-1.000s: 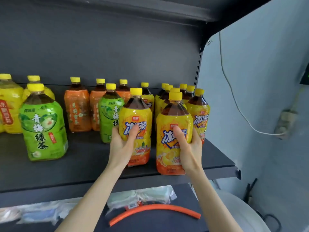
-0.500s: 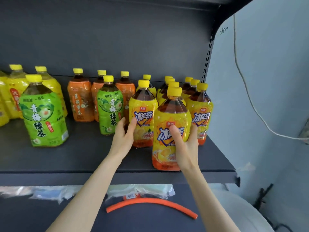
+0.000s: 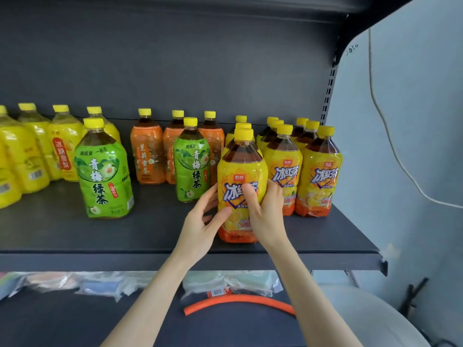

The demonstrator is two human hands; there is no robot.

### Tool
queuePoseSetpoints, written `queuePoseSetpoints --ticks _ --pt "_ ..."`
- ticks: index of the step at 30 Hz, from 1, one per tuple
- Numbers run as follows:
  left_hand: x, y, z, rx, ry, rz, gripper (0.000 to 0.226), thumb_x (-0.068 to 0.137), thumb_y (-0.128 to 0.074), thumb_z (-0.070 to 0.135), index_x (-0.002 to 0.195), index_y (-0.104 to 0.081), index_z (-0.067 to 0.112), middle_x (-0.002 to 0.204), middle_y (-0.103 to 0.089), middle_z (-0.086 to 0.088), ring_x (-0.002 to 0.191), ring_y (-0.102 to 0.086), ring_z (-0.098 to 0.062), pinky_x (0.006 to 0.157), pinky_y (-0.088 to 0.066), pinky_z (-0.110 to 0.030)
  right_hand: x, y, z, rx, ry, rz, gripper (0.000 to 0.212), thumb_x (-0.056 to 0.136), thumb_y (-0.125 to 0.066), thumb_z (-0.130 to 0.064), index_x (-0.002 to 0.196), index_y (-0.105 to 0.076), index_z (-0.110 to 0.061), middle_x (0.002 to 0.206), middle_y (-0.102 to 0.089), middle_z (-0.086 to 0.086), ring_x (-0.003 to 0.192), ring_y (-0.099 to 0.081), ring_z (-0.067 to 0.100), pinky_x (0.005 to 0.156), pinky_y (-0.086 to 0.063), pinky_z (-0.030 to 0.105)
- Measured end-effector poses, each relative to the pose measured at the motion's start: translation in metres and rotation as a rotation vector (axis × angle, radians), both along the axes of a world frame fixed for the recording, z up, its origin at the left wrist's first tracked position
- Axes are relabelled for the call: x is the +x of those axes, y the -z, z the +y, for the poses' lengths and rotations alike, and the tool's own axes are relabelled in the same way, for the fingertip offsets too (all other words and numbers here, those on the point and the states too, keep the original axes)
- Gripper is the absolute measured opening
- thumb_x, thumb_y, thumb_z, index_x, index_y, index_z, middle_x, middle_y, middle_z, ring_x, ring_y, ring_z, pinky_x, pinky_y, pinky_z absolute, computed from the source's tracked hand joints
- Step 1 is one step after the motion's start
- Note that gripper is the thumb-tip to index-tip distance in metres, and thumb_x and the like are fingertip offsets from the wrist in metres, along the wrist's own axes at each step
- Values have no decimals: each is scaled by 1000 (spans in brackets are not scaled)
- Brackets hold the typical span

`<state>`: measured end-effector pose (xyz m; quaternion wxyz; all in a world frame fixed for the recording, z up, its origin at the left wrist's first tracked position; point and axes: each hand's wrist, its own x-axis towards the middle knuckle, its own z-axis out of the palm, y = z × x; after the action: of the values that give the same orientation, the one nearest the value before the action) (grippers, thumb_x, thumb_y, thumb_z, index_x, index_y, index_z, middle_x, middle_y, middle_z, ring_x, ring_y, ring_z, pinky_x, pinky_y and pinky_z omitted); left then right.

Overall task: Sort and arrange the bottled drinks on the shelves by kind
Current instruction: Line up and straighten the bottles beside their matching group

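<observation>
Down low, nearest the camera, an orange tube (image 3: 238, 303) lies curved on the lower shelf beside some plastic-wrapped packets (image 3: 105, 284). Nothing to do with the drinks.

Up come both forearms, reaching to the front edge of the shelf (image 3: 325, 256). And here is the action: the right hand (image 3: 265, 214) is wrapped around the front of an iced red tea bottle (image 3: 241, 186), thumb across the label, fingers round its right side. The left hand (image 3: 200, 226) is only half closed, thumb touching the bottle's lower left, fingers loosely spread along its side: steadying, it seems, more than gripping. The bottle stands upright on the shelf, out in front of its own kind.

The step in hand looks like lining this bottle up with the red tea rows. Just beside it to the right stand two front bottles (image 3: 318, 176) of the same label, with more columns behind. The next move calls for a slide back, keeping the base flat so it doesn't topple its neighbours.

Further left, a green tea bottle (image 3: 191, 164) sits in front of the orange-labelled bottles (image 3: 147, 156), another green tea bottle (image 3: 104, 174) stands alone, and the pale yellow drinks (image 3: 37, 151) crowd the far left. The greens look unsorted yet.
</observation>
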<state>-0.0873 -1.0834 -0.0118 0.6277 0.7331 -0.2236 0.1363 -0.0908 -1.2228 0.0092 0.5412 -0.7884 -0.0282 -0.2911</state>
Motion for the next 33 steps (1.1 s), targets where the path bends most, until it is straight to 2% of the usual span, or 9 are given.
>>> queuePoseSetpoints --ticks 3,6,9,11,16,19,22,27,33 --pt "8 -1 3 6 19 -9 64 83 -60 35 141 -37 24 132 -53 12 116 -52 0 91 -47 -17 -1 9 -3 128 -69 31 80 75 -57 -74 131 -41 -19 127 -54 1 119 -53 18 97 -49 41" --pt "17 1 3 1 47 -12 59 88 -60 26 141 -35 24 132 -51 11 118 -50 -4 84 -45 -8 -10 25 -10 94 -173 67 59 91 -60 -41 142 -35 -27 136 -51 -5 124 -49 4 95 -46 20" --pt "27 -1 3 13 58 -17 58 89 -60 24 140 -34 23 133 -49 11 120 -48 -6 85 -44 -6 -5 29 -15 -39 -97 78 65 90 -56 -46 149 -29 -33 144 -38 -5 122 -29 -18 104 -35 22" --pt "34 -4 2 26 62 -14 58 89 -59 24 141 -33 22 136 -47 8 121 -47 -7 86 -43 -5 3 25 -15 -104 -51 90 70 87 -54 -53 149 -31 -30 139 -43 -3 108 -31 -29 92 -37 13" --pt "57 -12 -2 34 89 61 59 88 -62 23 140 -33 20 139 -46 4 127 -44 -13 90 -41 -14 17 19 -16 -125 96 90 54 85 -67 -41 130 -50 -15 120 -63 0 108 -60 17 90 -52 37" --pt "69 -20 -4 36 71 126 65 84 -66 34 139 -35 23 141 -44 5 128 -41 -12 101 -40 -30 20 22 -20 -216 117 103 52 81 -75 -32 125 -53 -16 116 -64 1 102 -61 18 85 -53 34" --pt "77 -34 -10 11 86 155 81 79 -69 42 145 -24 26 139 -44 7 123 -45 -9 92 -44 -25 21 23 -24 -322 254 115 56 75 -78 -40 120 -55 -15 114 -57 3 103 -56 22 82 -51 36" --pt "88 -40 -29 15 177 179 76 84 -63 37 145 -19 31 117 -54 19 103 -54 4 67 -48 -9 30 24 -26 -447 577 37 99 56 -86 -51 133 -43 -4 137 -40 20 121 -41 39 96 -41 46" --pt "102 -36 -33 -26 168 186 70 83 -62 37 143 -26 27 121 -56 12 107 -55 -1 84 -50 -23 45 29 -26 -533 623 48 131 56 -82 -59 150 -13 0 156 -18 26 141 -25 45 105 -35 57"
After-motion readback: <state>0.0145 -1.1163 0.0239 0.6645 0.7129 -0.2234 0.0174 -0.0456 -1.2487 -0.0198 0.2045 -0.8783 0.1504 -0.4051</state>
